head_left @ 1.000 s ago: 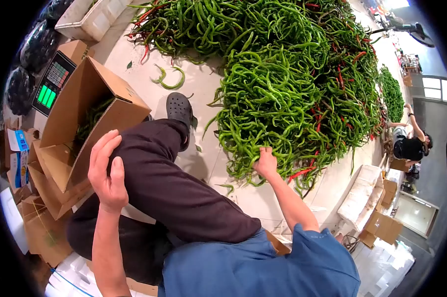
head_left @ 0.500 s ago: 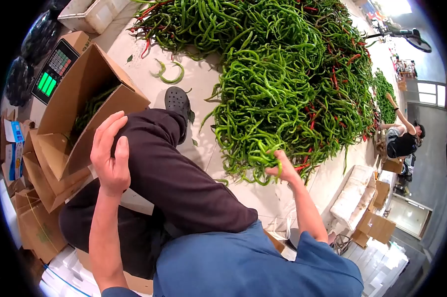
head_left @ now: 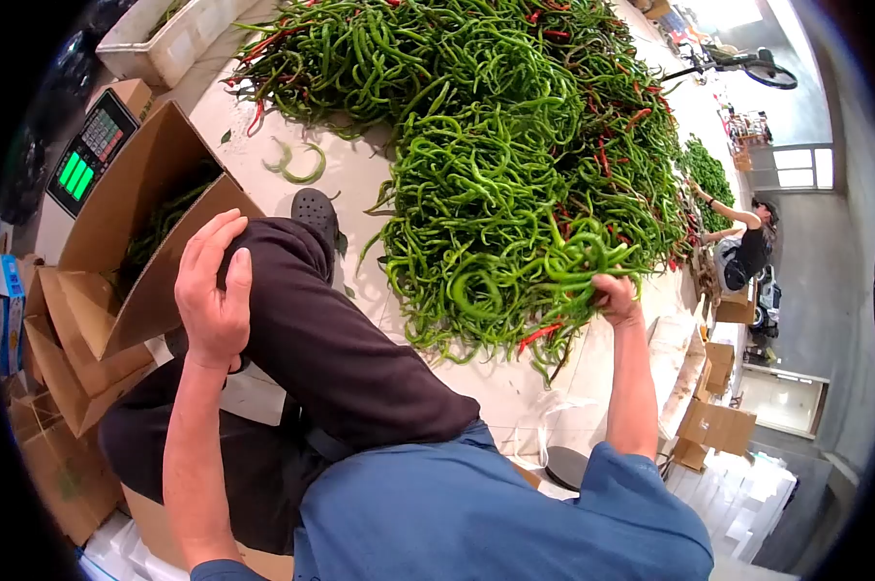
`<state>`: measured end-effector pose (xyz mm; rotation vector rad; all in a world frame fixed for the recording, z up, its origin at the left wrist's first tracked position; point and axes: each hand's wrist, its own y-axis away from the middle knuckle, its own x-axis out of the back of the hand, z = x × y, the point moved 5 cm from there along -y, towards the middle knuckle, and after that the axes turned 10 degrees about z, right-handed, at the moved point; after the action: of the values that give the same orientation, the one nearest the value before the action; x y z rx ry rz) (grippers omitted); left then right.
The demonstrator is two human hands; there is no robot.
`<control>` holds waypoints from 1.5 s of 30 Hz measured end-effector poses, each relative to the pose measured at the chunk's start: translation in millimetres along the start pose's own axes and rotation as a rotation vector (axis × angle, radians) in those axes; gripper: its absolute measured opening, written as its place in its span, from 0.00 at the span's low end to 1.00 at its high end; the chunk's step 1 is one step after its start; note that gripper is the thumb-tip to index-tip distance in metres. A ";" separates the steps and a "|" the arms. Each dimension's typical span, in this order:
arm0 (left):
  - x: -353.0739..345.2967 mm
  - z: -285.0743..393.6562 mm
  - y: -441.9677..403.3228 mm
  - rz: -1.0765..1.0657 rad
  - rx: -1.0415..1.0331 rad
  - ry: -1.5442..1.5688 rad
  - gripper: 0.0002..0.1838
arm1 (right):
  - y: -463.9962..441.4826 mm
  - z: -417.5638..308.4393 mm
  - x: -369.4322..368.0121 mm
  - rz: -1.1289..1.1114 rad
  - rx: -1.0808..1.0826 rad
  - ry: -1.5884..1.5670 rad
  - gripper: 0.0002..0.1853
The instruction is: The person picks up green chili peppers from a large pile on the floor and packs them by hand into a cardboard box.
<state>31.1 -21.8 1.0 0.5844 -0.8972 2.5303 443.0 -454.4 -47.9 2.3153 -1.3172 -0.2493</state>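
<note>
The scene is brightly lit; the far window (head_left: 798, 168) glares white; wide-angle distortion curves the edges into black.

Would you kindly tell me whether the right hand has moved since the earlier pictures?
Yes, the right hand moved rightward in view, farther from the loose peppers on the floor.

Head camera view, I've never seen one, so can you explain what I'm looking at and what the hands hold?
There is no machine here: a person works bare-handed. The camera sits on that person's head, looking forward and down. On the pale floor lies a large pile of long green peppers, with some red ones mixed in. The right hand holds a bunch of green peppers. The left hand appears to hold nothing; it is near an open cardboard box, though I can't tell whether they touch. Another person is farther back, at the picture's right.
</note>
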 end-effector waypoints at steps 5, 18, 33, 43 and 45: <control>1.4 -0.5 -0.1 0.015 -0.009 0.008 0.15 | -0.4 -37.2 9.7 0.041 0.080 -0.205 0.24; 35.3 15.3 -40.2 -0.114 0.053 0.066 0.21 | -9.3 -176.7 -279.9 -0.611 0.280 -0.283 0.34; 222.9 -124.9 -77.1 0.591 0.642 0.561 0.13 | 37.0 -188.5 -680.4 -1.280 -0.028 -0.351 0.25; 249.2 -158.9 -56.5 0.645 0.824 0.401 0.09 | 30.6 -123.9 -741.0 -1.121 -0.105 -0.424 0.28; 243.8 -158.3 -60.5 0.630 0.823 0.403 0.09 | 30.0 -123.6 -743.4 -1.139 -0.095 -0.380 0.28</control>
<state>-183.0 179.8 41.5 -0.0512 0.1918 3.3843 76.3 200.8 23.8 2.7410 0.0564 -1.0982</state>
